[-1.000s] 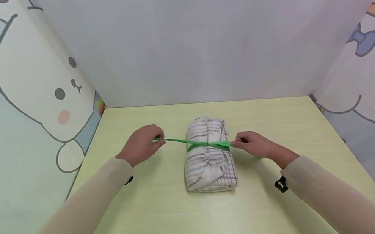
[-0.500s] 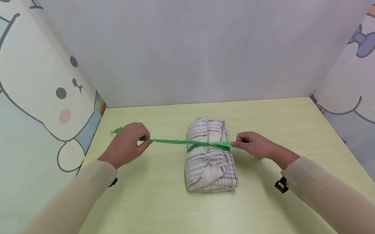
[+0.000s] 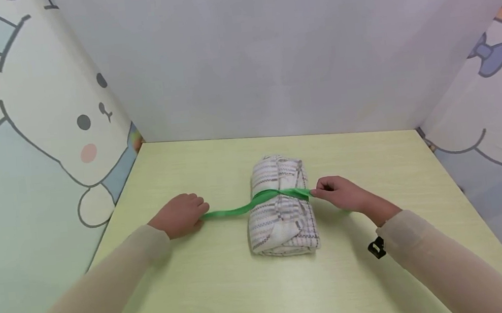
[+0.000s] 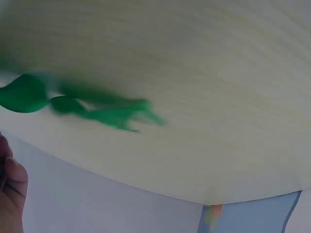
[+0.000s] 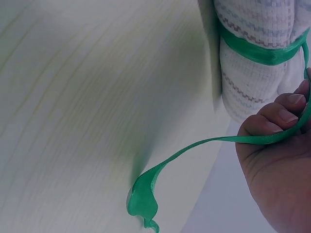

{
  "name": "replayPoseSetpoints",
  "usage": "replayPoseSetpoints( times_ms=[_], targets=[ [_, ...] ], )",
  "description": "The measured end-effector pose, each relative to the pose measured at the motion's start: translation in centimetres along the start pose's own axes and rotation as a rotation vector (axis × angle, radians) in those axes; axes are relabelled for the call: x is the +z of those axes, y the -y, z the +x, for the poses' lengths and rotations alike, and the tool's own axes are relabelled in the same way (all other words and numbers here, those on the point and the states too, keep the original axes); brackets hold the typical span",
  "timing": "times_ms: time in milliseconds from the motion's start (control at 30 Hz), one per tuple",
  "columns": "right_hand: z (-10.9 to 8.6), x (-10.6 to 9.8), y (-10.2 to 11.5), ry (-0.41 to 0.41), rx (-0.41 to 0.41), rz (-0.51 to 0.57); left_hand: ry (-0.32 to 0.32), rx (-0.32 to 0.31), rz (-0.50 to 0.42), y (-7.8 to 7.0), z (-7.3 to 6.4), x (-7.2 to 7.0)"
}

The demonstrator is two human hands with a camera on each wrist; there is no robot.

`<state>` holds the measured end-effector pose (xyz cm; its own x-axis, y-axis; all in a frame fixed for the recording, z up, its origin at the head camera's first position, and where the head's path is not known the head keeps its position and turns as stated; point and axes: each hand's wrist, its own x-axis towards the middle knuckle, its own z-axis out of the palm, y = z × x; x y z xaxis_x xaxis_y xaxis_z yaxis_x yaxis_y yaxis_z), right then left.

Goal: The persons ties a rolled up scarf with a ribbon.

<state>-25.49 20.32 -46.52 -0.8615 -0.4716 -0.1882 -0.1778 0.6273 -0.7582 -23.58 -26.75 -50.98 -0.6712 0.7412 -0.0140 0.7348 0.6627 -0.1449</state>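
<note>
A folded cloth bundle point(image 3: 281, 224), white with grey and purple stripes, lies on the table. Around its middle runs a green ribbon point(image 3: 265, 196), crossed on top. My right hand point(image 3: 338, 194) pinches one ribbon end at the bundle's right side; in the right wrist view that end's tail point(image 5: 144, 194) trails past the palm to the tabletop. Low over the table on the left, my left hand point(image 3: 180, 216) has its fingers over the other ribbon length, which hangs slack. The left wrist view shows a frayed tail point(image 4: 112, 116), blurred; whether the fingers pinch the ribbon is hidden.
A pale wood-grain table point(image 3: 228, 291) carries the bundle. A plain light wall point(image 3: 268, 63) stands along its back edge. Printed cartoon panels rise at the left point(image 3: 59, 120) and right point(image 3: 481, 117) sides.
My left hand first drew the ribbon taut to the left, then came down toward the table. The ribbon's left length has gone slack and lower. My right hand stays in place.
</note>
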Motion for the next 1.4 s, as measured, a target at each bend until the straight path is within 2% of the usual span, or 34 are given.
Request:
replayPoseSetpoints(
  times_ms=[100, 200, 300, 367, 467, 533, 700, 933, 1067, 1300, 1400],
  targets=[
    [-0.1, -0.2, -0.1, -0.005, -0.005, -0.014, 0.056, -0.019, -0.062, -0.6, 0.3, 0.1],
    [-0.3, -0.6, -0.3, -0.015, 0.003, -0.013, 0.072, -0.130, -0.209, -1.5, 1.4, -0.9],
    [-0.4, -0.9, -0.3, -0.018, 0.018, 0.024, 0.044, -0.290, -0.512, -2.5, 3.2, -2.3],
    [-0.4, -0.9, -0.3, 0.003, 0.020, 0.061, 0.009, -0.362, -0.745, -3.3, 4.5, -3.0],
    [-0.1, -0.6, -0.3, 0.044, 0.023, 0.099, 0.013, -0.382, -1.007, -4.3, 6.3, -3.8],
    [0.1, -0.3, -0.3, 0.068, 0.018, 0.108, 0.037, -0.376, -1.097, -4.8, 7.3, -3.9],
    [0.6, 0.1, -0.2, 0.072, 0.015, 0.065, 0.071, -0.373, -1.184, -5.6, 9.0, -3.7],
    [1.1, 0.1, 0.2, 0.042, 0.011, 0.007, 0.045, -0.347, -1.231, -6.1, 10.5, -3.5],
    [1.1, 0.0, 0.5, 0.057, 0.005, 0.007, 0.049, -0.345, -1.244, -6.3, 10.6, -3.8],
    [0.5, -0.6, 0.4, 0.118, -0.011, 0.148, 0.048, -0.350, -1.401, -5.8, 10.2, -4.5],
    [0.1, -1.0, 0.2, 0.124, -0.005, 0.172, 0.062, -0.328, -1.428, -5.4, 9.9, -4.5]
  ],
)
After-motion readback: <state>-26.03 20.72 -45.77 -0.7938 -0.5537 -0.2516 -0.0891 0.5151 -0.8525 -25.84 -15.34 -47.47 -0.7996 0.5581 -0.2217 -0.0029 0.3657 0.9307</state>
